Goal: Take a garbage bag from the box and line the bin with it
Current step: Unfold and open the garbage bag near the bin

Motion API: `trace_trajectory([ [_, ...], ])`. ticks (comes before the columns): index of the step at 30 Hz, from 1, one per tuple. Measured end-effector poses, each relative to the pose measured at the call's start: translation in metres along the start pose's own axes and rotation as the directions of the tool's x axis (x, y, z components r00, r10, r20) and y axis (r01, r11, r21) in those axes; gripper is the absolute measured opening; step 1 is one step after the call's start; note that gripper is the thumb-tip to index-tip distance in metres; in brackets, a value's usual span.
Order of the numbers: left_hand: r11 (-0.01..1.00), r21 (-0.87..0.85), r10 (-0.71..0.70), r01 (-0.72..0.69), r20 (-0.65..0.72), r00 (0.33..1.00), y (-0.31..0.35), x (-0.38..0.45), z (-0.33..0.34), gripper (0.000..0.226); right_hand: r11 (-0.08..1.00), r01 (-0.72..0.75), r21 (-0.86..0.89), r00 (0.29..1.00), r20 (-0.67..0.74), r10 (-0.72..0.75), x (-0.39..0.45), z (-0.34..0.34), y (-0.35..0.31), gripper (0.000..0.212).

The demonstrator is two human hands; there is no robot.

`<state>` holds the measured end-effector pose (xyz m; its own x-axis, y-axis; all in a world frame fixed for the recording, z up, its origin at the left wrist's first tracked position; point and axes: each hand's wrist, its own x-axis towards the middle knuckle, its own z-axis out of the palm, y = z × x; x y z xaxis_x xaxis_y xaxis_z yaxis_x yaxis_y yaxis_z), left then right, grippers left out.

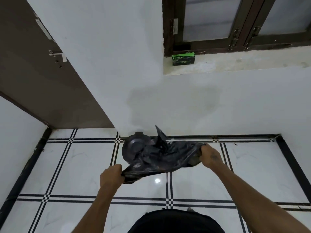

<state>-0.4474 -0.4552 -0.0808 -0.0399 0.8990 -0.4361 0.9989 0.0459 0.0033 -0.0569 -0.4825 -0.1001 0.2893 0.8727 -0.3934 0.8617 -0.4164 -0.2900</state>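
Observation:
A black garbage bag (161,158) is stretched wide between my two hands above the tiled floor. My left hand (111,175) grips the bag's near left edge. My right hand (209,155) grips its right edge. Behind the bag's left part a round dark bin (134,147) with its lid stands against the wall; the bag covers its right side. The green and black garbage bag box (183,58) sits on the window sill high up on the wall.
A brown door (42,78) stands at the left. White walls close the corner behind the bin. A dark-framed window (235,24) is above the sill. The floor has white tiles with black lines (169,190). My dark clothing shows at the bottom edge.

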Motion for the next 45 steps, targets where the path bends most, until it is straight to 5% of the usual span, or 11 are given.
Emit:
trace_trajectory([
  [3, 0.939, -0.332, -0.062, 0.088, 0.089, 0.994, -0.002, 0.002, -0.001, 0.01, 1.0, 0.024, 0.015, 0.999, 0.029, -0.024, 0.0, 0.004, -0.005, 0.028],
  [7, 0.651, -0.759, 0.12, 0.02, 0.129, 0.984, 0.012, 0.002, -0.014, 0.013, 0.997, 0.032, 0.07, 0.999, 0.028, -0.034, 0.014, -0.006, -0.016, 0.016],
  [12, 0.372, -0.923, -0.022, 0.098, 0.097, 0.995, 0.026, 0.002, -0.032, 0.022, 0.955, 0.109, 0.276, 0.97, -0.24, -0.042, 0.035, -0.031, -0.029, 0.02],
  [15, 0.584, -0.809, -0.409, 0.071, -0.217, 0.886, 0.021, -0.005, -0.036, 0.028, 0.953, 0.134, 0.271, 0.926, -0.377, -0.023, 0.039, -0.045, -0.03, 0.033],
  [19, 0.695, -0.694, -0.482, 0.187, -0.258, 0.837, 0.008, -0.015, -0.025, 0.024, 0.978, 0.153, 0.14, 0.977, -0.167, -0.129, 0.053, -0.043, -0.018, 0.032],
  [22, 0.665, -0.723, -0.362, 0.187, -0.092, 0.928, -0.011, -0.012, -0.007, 0.017, 0.967, 0.247, 0.061, 0.966, 0.059, -0.251, 0.056, -0.038, -0.022, 0.032],
  [26, 0.619, -0.786, -0.045, 0.014, -0.018, 0.999, -0.029, 0.001, 0.0, 0.018, 0.945, 0.279, 0.174, 0.955, -0.157, -0.253, 0.056, -0.028, -0.063, 0.031],
  [31, 0.606, -0.794, -0.237, -0.058, -0.249, 0.939, -0.061, 0.04, -0.02, 0.028, 0.957, 0.281, 0.073, 0.96, -0.008, -0.281, 0.074, -0.018, -0.13, 0.037],
  [35, 0.656, -0.753, -0.407, -0.051, -0.409, 0.817, -0.109, 0.064, -0.044, 0.026, 0.961, 0.241, 0.134, 0.938, -0.285, -0.196, 0.082, -0.018, -0.189, 0.04],
  [38, 0.766, -0.632, -0.241, -0.115, -0.449, 0.86, -0.149, 0.079, -0.055, 0.005, 0.98, 0.199, 0.033, 0.959, -0.215, -0.187, 0.088, -0.007, -0.214, 0.039],
  [45, 0.892, -0.415, 0.006, -0.181, -0.388, 0.922, -0.208, 0.1, -0.057, 0.035, 0.988, 0.155, -0.014, 0.919, -0.365, -0.149, 0.083, 0.011, -0.254, 0.024],
])
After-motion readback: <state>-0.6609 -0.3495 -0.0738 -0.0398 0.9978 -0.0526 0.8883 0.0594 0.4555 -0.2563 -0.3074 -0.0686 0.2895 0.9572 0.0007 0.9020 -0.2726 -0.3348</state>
